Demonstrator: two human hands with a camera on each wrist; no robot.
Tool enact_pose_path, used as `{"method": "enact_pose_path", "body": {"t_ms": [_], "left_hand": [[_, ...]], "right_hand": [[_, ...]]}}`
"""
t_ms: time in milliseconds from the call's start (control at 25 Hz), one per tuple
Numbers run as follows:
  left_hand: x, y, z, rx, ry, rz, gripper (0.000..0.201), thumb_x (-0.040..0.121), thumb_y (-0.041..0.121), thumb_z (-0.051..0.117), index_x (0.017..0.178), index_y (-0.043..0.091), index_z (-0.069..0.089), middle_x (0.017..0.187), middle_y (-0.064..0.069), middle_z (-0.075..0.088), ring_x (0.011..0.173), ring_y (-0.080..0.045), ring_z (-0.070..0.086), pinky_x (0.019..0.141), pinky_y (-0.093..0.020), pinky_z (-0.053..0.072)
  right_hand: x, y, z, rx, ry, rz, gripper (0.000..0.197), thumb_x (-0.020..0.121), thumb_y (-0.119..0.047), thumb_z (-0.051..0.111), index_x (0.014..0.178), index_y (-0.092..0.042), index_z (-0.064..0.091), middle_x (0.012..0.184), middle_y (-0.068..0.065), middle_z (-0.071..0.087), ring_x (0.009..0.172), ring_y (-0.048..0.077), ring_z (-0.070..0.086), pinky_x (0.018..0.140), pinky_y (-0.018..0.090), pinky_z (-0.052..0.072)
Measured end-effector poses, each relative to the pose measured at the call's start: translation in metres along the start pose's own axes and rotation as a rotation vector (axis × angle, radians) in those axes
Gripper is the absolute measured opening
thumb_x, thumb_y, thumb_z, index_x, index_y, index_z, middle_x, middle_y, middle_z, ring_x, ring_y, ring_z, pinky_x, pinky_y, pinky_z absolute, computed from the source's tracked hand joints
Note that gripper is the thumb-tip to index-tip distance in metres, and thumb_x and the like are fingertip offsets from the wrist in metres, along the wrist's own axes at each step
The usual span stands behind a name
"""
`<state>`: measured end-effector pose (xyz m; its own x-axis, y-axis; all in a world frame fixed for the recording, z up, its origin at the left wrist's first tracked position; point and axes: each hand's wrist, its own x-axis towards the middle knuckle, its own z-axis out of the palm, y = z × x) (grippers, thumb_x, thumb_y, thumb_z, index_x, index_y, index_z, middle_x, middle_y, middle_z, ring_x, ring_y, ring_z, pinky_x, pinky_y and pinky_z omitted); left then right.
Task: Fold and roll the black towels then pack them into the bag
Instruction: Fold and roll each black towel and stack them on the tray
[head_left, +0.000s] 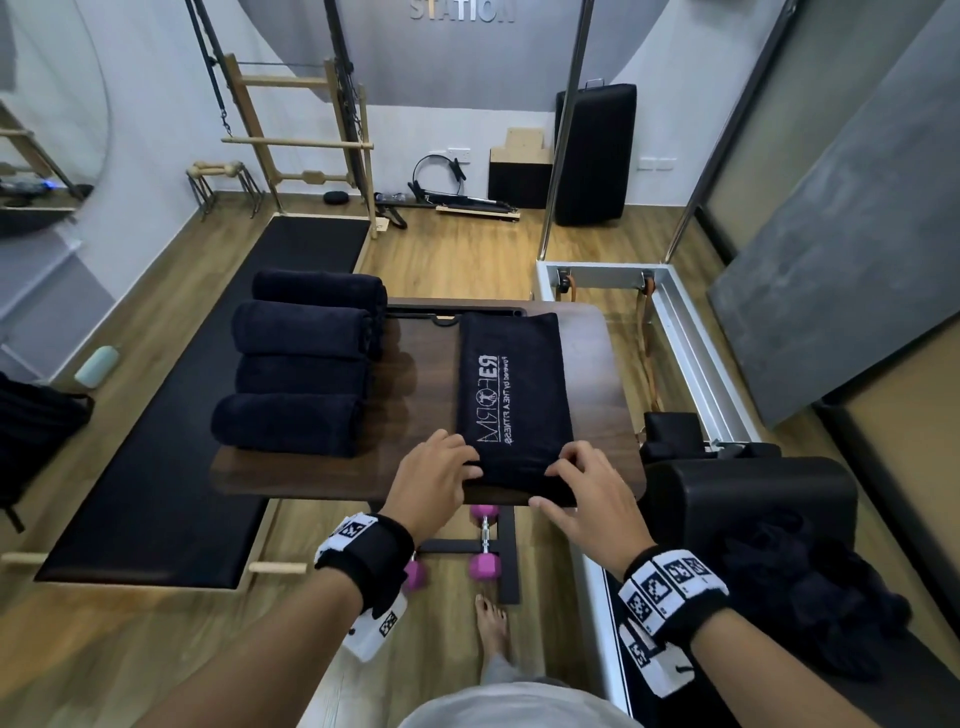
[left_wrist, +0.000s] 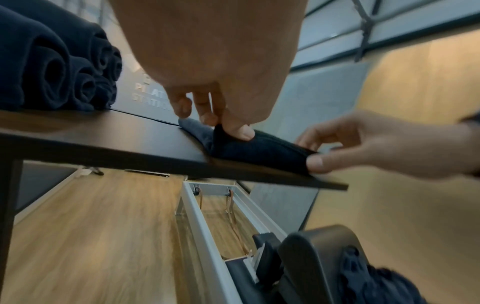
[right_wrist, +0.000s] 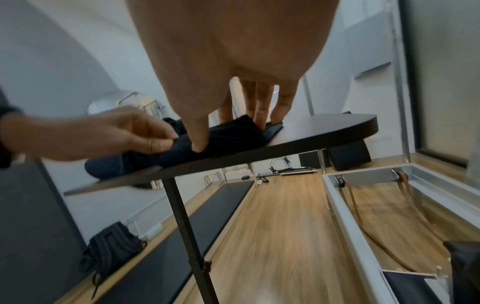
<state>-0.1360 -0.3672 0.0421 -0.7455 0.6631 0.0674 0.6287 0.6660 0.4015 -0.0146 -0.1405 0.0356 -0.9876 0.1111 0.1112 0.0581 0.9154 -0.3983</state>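
Your left hand (head_left: 431, 480) and right hand (head_left: 587, 493) both sit at the near end of the folded black towel (head_left: 514, 395), which lies lengthwise on the dark wooden table (head_left: 421, 358), at about 1 o'clock from the table's middle. The towel's white stitched lettering faces up. Its near end is turned up into a first small curl.

Your left fingers (left_wrist: 182, 107) are bent down onto the towel's left near corner, with the thumb (left_wrist: 240, 131) pressing the raised fold from the near side, so the hand pinches that corner. Your right fingers (right_wrist: 262, 107) are curled over the top of the raised fold at the right near corner, and the thumb (right_wrist: 200, 139) pushes against the cloth from the near side, so this hand pinches the fold too.

Four rolled black towels (head_left: 301, 364) lie side by side in a row at 9 to 10 o'clock on the table, well apart from the flat towel, their spiral ends (left_wrist: 54, 70) showing in the left wrist view.

A black backpack (right_wrist: 109, 253) rests on the floor against the wall at about 8 o'clock from the table. A loose heap of black cloth (head_left: 800, 597) sits on the padded equipment at 4 o'clock. Pink dumbbells (head_left: 483, 540) lie on the floor under the near table edge.
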Motion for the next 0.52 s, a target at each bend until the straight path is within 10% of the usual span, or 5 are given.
{"method": "enact_pose_path", "body": {"t_ms": [280, 520], "left_hand": [[0.026, -0.006, -0.008, -0.080, -0.152, -0.285, 0.019, 0.103, 0.010, 0.052, 0.097, 0.019, 0.068, 0.102, -0.004, 0.068, 0.109, -0.026, 0.058, 0.078, -0.036, 0.043], [0.030, -0.010, -0.009, -0.157, -0.151, -0.403, 0.022, 0.105, 0.039, 0.061, 0.099, 0.021, 0.073, 0.102, -0.001, 0.074, 0.104, -0.027, 0.067, 0.078, -0.035, 0.045]], "right_hand": [[0.018, -0.003, -0.008, -0.023, 0.043, -0.078, 0.022, 0.098, -0.016, 0.067, 0.119, -0.019, 0.062, 0.100, 0.002, 0.068, 0.091, 0.026, 0.064, 0.078, 0.040, 0.052], [0.035, 0.005, -0.008, 0.260, 0.071, 0.132, 0.012, 0.089, -0.008, 0.078, 0.083, -0.016, 0.072, 0.091, -0.008, 0.061, 0.082, 0.016, 0.062, 0.074, 0.036, 0.051]]}}
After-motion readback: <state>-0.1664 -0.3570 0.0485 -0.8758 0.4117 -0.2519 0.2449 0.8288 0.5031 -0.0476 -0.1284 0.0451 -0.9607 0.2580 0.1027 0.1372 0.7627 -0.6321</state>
